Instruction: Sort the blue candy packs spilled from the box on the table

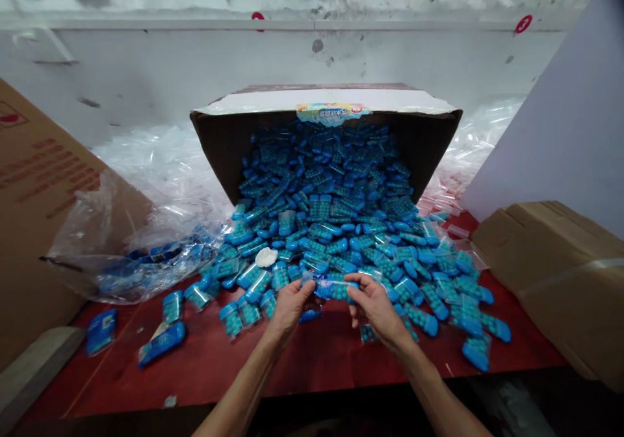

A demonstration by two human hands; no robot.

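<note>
While btwn hands [290,304] [376,304], blue pkt [336,289]

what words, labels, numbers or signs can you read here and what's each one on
"3": red round sticker, upper right.
Second red sticker, upper middle: unreadable.
Colourful label on the top edge of the open box: characters too blurred to read.
Brown carton, left: red printed lines, too blurred to read.
Held packet: any print too small to read.
</note>
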